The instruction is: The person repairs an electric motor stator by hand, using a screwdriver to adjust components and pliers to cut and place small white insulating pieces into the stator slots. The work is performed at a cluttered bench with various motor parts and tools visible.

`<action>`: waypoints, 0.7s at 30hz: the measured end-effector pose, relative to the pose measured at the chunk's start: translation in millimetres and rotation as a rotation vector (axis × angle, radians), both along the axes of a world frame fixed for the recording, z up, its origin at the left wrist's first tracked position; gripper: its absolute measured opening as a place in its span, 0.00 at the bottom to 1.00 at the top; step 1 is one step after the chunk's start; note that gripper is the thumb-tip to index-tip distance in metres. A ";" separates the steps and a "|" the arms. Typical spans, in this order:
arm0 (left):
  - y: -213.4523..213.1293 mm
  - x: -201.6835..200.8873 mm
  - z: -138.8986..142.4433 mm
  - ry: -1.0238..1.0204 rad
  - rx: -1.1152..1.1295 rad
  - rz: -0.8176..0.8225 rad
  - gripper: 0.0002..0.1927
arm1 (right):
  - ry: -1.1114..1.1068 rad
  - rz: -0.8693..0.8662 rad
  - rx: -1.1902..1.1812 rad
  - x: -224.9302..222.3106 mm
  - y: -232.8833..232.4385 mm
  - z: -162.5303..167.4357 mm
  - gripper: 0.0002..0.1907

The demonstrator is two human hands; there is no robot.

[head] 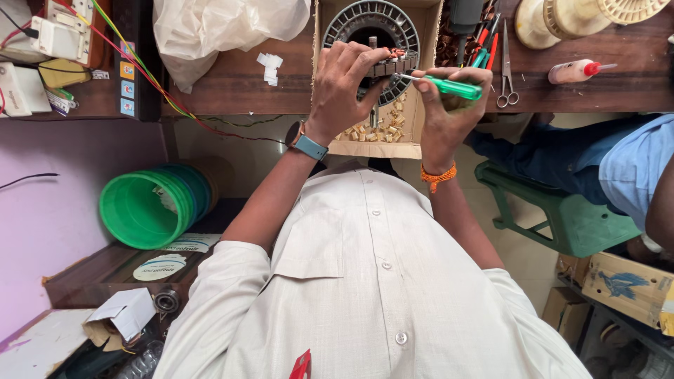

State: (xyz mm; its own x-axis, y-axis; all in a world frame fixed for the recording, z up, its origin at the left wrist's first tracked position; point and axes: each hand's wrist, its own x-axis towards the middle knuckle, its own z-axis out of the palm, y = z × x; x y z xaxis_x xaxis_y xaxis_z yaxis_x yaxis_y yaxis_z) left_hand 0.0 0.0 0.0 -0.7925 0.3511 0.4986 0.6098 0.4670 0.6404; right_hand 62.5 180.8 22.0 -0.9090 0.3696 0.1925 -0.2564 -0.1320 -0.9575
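- The left hand (344,81), with a blue-strapped watch at the wrist, is closed over the near rim of a round dark metal stator ring with slotted teeth (365,28); its fingers press the ring's lower right arc, where copper-coloured winding shows.
- The right hand (446,112), an orange thread at its wrist, is clamped around a green translucent-handled screwdriver (449,88); the thin metal shaft points left and its tip meets the ring just beside the left fingertips.
- The ring stands in an open shallow brown cardboard box (414,144). Below both hands, on the box floor, lie small tan wedge pieces (379,130), scattered up to the near wall.
- The box walls close in tightly on either side of the hands; the near wall hangs over the edge of the dark wooden workbench (239,88).
- Right of the right hand, near it, are steel scissors (507,70), and farther right a small white glue bottle with a red nozzle (579,70).
- Left of the left hand, well apart, a crumpled white plastic bag (210,31) sits on the bench; bare wood lies between.
- Far below and left of the hands, a green plastic bucket on its side (147,207).
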 end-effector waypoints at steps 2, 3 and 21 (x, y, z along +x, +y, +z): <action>3.7 0.0 1.8 0.019 0.001 0.033 0.26 | 0.028 0.041 0.043 -3.3 -1.0 2.0 0.20; 5.8 -0.8 2.4 0.020 -0.003 0.056 0.26 | 0.029 0.056 0.065 -5.3 -0.5 3.9 0.20; -16.5 -17.6 -19.5 -0.020 0.208 -0.087 0.31 | 0.032 0.059 0.175 -2.2 5.0 13.1 0.13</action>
